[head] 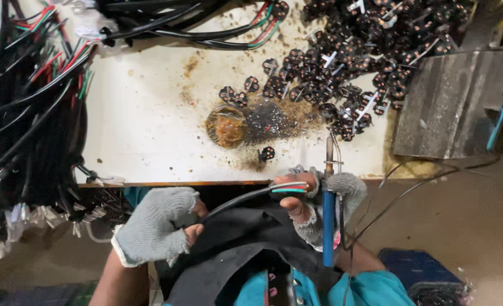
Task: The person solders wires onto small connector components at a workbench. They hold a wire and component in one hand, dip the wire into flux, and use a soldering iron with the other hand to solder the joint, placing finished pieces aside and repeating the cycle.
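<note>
My left hand (pixel 155 224), in a grey fingerless glove, pinches a black cable (pixel 234 199) near the table's front edge. My right hand (pixel 313 201), also gloved, grips a blue-handled soldering iron (pixel 328 221) and the cable's end, where red, green and white wires (pixel 290 187) stick out. The iron's metal tip (pixel 329 150) points up over the white table (pixel 149 130). One small black round part (pixel 266 153) lies just beyond the tip. A brown round flux tin (pixel 226 127) sits in a burnt, stained patch mid-table.
A heap of small black round parts with copper contacts (pixel 364 51) fills the far right. Bundles of black cables with coloured wires (pixel 30 113) hang at the left and along the top. A grey metal block (pixel 450 102) stands at the right edge.
</note>
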